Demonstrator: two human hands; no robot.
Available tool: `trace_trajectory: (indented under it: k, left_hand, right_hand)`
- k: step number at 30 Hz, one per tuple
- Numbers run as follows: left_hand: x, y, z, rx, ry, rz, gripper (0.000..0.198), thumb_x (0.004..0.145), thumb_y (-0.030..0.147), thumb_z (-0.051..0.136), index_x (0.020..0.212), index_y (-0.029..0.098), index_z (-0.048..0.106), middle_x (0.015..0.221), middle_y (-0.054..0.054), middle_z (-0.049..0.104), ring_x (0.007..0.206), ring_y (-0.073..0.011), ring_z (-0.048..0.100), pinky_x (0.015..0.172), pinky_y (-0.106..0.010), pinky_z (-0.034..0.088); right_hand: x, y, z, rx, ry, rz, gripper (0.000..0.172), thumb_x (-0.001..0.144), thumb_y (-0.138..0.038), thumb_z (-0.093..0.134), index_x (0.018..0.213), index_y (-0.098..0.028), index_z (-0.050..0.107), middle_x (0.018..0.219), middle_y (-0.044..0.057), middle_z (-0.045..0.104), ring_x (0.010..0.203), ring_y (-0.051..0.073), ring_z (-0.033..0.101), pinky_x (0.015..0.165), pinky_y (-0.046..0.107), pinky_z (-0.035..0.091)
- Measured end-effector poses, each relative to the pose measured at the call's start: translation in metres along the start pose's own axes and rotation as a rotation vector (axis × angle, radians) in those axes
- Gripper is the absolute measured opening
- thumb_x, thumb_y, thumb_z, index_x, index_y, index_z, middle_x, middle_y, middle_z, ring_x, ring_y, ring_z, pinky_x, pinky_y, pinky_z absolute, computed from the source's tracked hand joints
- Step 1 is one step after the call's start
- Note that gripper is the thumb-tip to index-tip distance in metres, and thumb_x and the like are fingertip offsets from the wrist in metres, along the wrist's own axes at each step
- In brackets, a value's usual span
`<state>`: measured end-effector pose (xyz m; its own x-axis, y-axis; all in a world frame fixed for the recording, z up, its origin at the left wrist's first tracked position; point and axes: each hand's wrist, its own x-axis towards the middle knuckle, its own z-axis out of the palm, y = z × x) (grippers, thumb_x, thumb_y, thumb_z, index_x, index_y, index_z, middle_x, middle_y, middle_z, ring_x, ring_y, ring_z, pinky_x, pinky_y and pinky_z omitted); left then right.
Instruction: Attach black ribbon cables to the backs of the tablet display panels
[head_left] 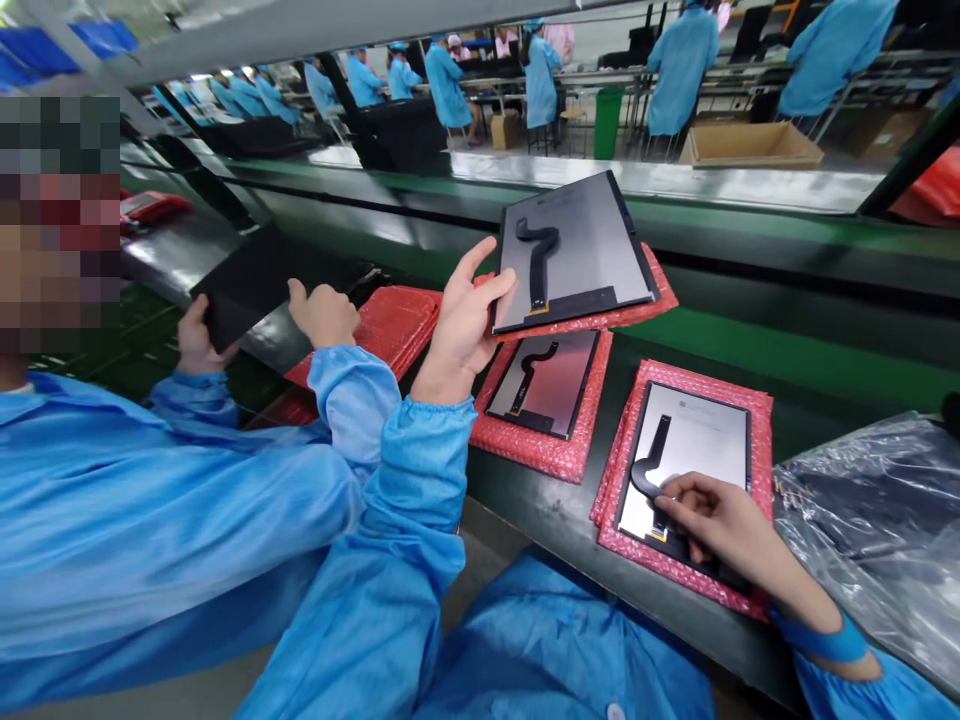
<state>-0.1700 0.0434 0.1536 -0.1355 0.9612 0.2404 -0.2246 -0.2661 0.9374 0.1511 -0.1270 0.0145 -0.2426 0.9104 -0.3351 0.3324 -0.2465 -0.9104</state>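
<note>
The raised display panel (574, 250) is up off the desk (525, 505), tilted back side toward the camera with its black flex cable showing. A sheet of red bubble wrap (661, 290) lies against its underside. The left hand (465, 325) is clamped on its lower left corner, thumb on the face and fingers behind.

The near display panel (701, 435) lies flat on its own bubble wrap pad (759, 405) at the desk's front edge. The right hand (720, 520) rests on its lower part, fingers drawn together with the tips on the flex cable (649, 462). Whether they pinch the cable or only press on it cannot be told.

Between the two, a middle panel (544, 385) sits on a third pad (540, 455) with no hand on it. By the look of it, one panel is being handled in each hand and this third one is left.

A stack of red bubble wrap (394, 320) lies further left. A clear plastic bag (862, 500) lies at the right and a green conveyor belt (750, 345) runs behind. A co-worker in a blue coat on the left holds a dark panel (247, 280) in both hands.
</note>
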Motion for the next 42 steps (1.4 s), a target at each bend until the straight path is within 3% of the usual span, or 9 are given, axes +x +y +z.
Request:
trace_trajectory:
  k: [6,11,16,19,24,30,32,37,42]
  left_hand:
    - [-0.013,-0.013,-0.013,0.073,-0.016,-0.074,0.066,0.081,0.025,0.075,0.143,0.024,0.053,0.089,-0.002,0.071,0.083,-0.0219,0.076,0.081,-0.037,0.062]
    - [-0.030,-0.012,0.009,0.051,-0.118,-0.074,0.076,0.081,0.029,0.076,0.151,0.027,0.046,0.104,-0.004,0.074,0.094,-0.0268,0.077,0.086,-0.042,0.064]
    - [-0.096,-0.031,0.049,0.157,-0.188,-0.061,0.053,0.093,0.036,0.066,0.145,0.031,0.054,0.144,-0.007,0.065,0.135,-0.0292,0.063,0.113,-0.048,0.055]
    - [-0.148,-0.063,0.055,0.232,-0.251,-0.173,0.042,0.095,0.038,0.063,0.137,0.029,0.062,0.143,-0.007,0.067,0.138,-0.0287,0.060,0.119,-0.048,0.050]
    - [-0.205,-0.104,0.046,0.293,-0.396,-0.333,0.039,0.097,0.036,0.062,0.135,0.027,0.065,0.144,-0.008,0.067,0.138,-0.0275,0.060,0.122,-0.046,0.046]
    - [-0.212,-0.096,0.042,0.450,-0.436,-0.277,0.041,0.101,0.034,0.057,0.142,0.024,0.060,0.149,-0.009,0.063,0.143,-0.0251,0.056,0.125,-0.041,0.042]
    - [-0.211,-0.090,0.043,0.477,-0.442,-0.256,0.043,0.103,0.034,0.055,0.144,0.024,0.058,0.151,-0.009,0.062,0.144,-0.0251,0.055,0.125,-0.041,0.042]
    - [-0.211,-0.079,0.044,0.480,-0.528,-0.229,0.044,0.100,0.033,0.060,0.144,0.025,0.057,0.150,-0.007,0.063,0.142,-0.0250,0.057,0.120,-0.039,0.048]
    - [-0.213,-0.073,0.045,0.452,-0.584,-0.259,0.032,0.096,0.023,0.063,0.128,0.024,0.066,0.132,-0.005,0.073,0.126,-0.0241,0.068,0.111,-0.035,0.054]
  right_hand:
    - [-0.001,-0.004,0.001,0.010,0.007,-0.001,0.058,0.085,-0.076,0.072,0.093,-0.018,0.068,0.062,0.000,0.064,0.040,0.014,0.058,0.043,0.024,0.043]
    - [-0.004,-0.013,-0.002,0.150,0.117,0.002,0.062,0.082,-0.078,0.075,0.102,-0.019,0.068,0.067,0.002,0.066,0.044,0.016,0.059,0.039,0.026,0.043]
    - [-0.009,-0.032,-0.018,0.487,0.182,-0.044,0.072,0.088,-0.087,0.056,0.120,-0.023,0.069,0.100,0.012,0.076,0.085,0.031,0.076,0.062,0.038,0.059]
    - [-0.008,-0.036,-0.035,0.588,0.249,-0.093,0.084,0.093,-0.090,0.033,0.135,-0.025,0.063,0.108,0.014,0.076,0.108,0.036,0.073,0.080,0.049,0.061]
    - [0.003,-0.016,-0.054,0.416,0.495,-0.063,0.071,0.097,-0.076,0.040,0.147,-0.026,0.048,0.123,0.013,0.072,0.119,0.033,0.067,0.090,0.049,0.060]
    - [-0.026,-0.030,-0.047,-0.335,0.842,-0.192,0.050,0.092,-0.053,0.070,0.129,-0.021,0.063,0.135,0.016,0.065,0.123,0.034,0.062,0.106,0.052,0.052]
    - [-0.048,-0.045,-0.033,-0.443,0.704,-0.169,0.035,0.097,-0.049,0.067,0.118,-0.021,0.069,0.124,0.015,0.070,0.114,0.034,0.066,0.102,0.051,0.053]
    - [-0.088,-0.067,0.018,-0.373,0.073,-0.132,0.013,0.105,-0.033,0.061,0.110,-0.023,0.069,0.104,0.006,0.073,0.090,0.023,0.070,0.081,0.035,0.056]
    - [-0.091,-0.061,0.043,-0.494,0.006,-0.199,0.010,0.107,-0.020,0.054,0.110,-0.019,0.064,0.102,0.007,0.068,0.082,0.020,0.067,0.071,0.031,0.052]
